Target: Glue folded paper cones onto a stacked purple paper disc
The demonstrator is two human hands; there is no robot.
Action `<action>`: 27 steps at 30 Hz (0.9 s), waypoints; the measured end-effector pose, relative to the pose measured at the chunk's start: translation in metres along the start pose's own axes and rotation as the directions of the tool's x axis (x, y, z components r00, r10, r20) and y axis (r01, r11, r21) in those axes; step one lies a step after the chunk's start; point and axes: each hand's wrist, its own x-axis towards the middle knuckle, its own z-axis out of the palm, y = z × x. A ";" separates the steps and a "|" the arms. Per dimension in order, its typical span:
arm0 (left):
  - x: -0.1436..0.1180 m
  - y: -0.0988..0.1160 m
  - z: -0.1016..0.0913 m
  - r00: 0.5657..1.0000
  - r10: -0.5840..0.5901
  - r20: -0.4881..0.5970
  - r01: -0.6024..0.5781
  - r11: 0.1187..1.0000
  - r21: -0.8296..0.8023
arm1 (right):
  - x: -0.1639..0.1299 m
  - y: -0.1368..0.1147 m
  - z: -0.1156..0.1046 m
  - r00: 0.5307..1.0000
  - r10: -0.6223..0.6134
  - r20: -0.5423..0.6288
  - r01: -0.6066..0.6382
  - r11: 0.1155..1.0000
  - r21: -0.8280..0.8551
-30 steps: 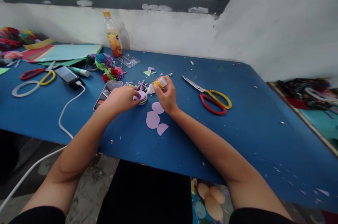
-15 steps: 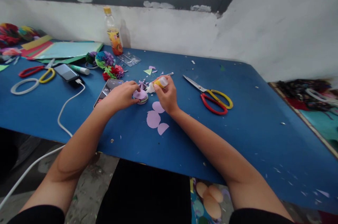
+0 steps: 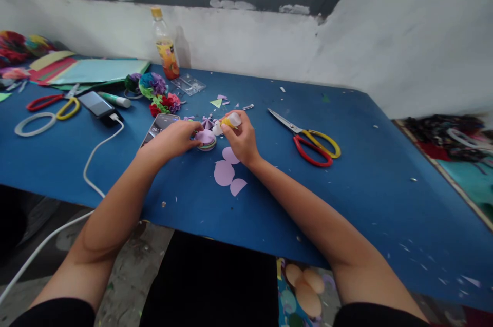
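My left hand (image 3: 177, 137) grips the side of a small round stack of paper discs (image 3: 207, 143), purple on top with paler layers below, resting on the blue table. In my right hand (image 3: 244, 139) is a small glue bottle (image 3: 231, 121) with a yellow band and whitish ends. It is tilted, its lower end close to the stack's right side; whether it touches is unclear. Just behind the stack sits a folded purple paper piece (image 3: 208, 122). Below my right hand lie flat purple paper circles (image 3: 224, 173) and a purple half circle (image 3: 238, 186).
Scissors (image 3: 296, 131) with red and yellow handles lie to the right. A phone (image 3: 159, 126) is partly under my left wrist. Further left are a second phone (image 3: 97, 105) on a white cable, more scissors (image 3: 46, 102) and coloured sheets (image 3: 96, 71). A juice bottle (image 3: 167, 55) stands by the wall.
The glue bottle has tipped and shifted slightly left and down, with my right hand following. My left fingers have moved from the stack's top toward its edge.
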 end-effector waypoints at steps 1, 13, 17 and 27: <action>0.000 0.001 0.000 1.000 0.000 0.002 0.000 1.000 0.000 | 0.000 0.000 0.000 1.000 0.004 0.003 -0.004 1.000 0.000; 0.000 0.000 -0.002 1.000 0.015 -0.009 -0.015 1.000 0.006 | -0.001 -0.007 0.000 0.998 -0.016 0.057 0.013 0.998 0.055; -0.010 0.000 -0.012 0.996 0.018 -0.090 -0.018 1.000 0.001 | -0.001 -0.007 0.001 0.998 -0.018 0.058 0.015 0.999 0.052; -0.006 0.046 0.032 0.949 0.314 0.005 -0.312 0.945 -0.101 | -0.001 -0.007 0.000 0.999 -0.011 0.039 0.010 0.999 0.039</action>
